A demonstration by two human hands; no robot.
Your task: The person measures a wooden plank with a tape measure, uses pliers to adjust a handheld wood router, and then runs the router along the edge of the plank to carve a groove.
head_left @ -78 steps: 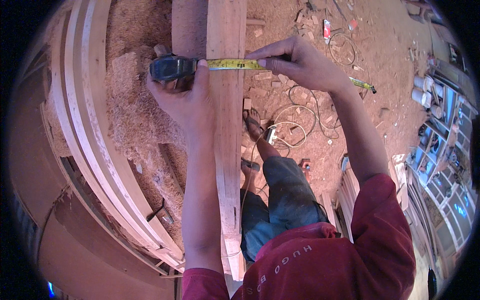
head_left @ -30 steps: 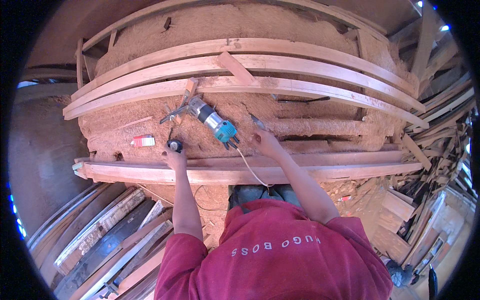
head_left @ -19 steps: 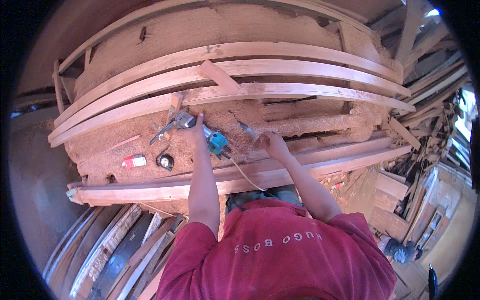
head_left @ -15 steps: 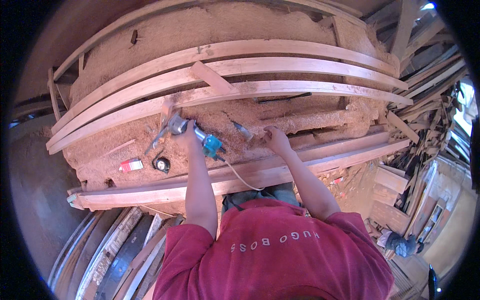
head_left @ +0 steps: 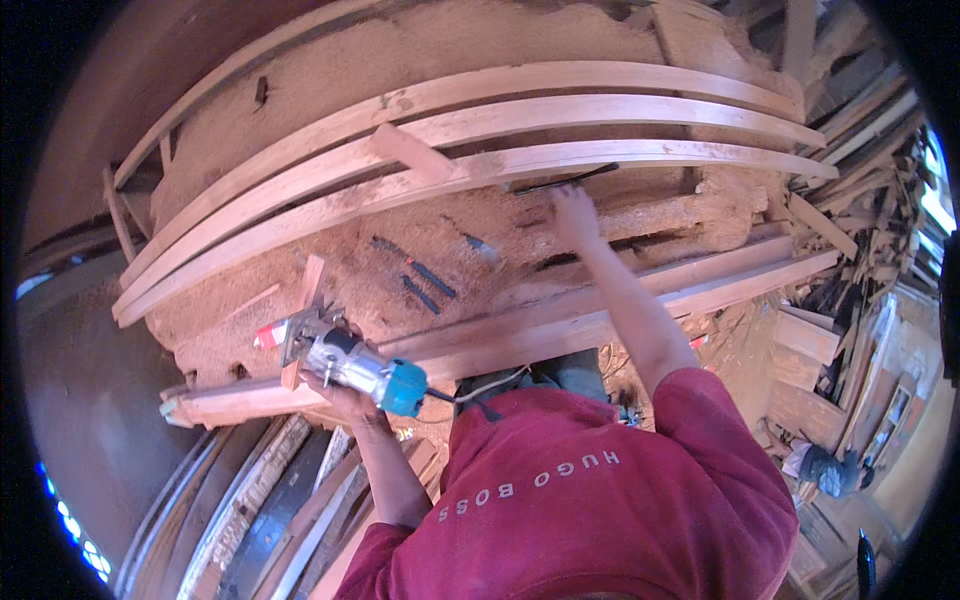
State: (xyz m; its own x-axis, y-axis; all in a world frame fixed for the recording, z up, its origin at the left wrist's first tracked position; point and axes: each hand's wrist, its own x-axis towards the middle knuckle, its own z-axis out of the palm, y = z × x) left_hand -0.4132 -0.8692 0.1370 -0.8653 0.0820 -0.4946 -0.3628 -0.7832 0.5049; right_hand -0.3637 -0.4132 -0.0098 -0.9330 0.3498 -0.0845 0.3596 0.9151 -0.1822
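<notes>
My left hand grips a silver and teal router at the lower left of the bench, its cord trailing to the right. A short wood piece sticks out from behind the router's base. My right hand is stretched forward to a long black metal tool beside the nearest curved beam; it is smeared, so I cannot tell if it touches or holds the tool. Dark hand tools and a grey pointed tool lie in the sawdust. A red-and-white packet shows left of the router.
Several curved beams and a crosspiece span the dusty bench. A long board runs along its near edge. Timber offcuts crowd the right, more boards stand lower left. Another person is low at the right.
My left hand has gone from the tape measure to the router and pulled it down-left toward me, uncovering dark tools. My right hand has moved up, away from the grey pointed tool.
</notes>
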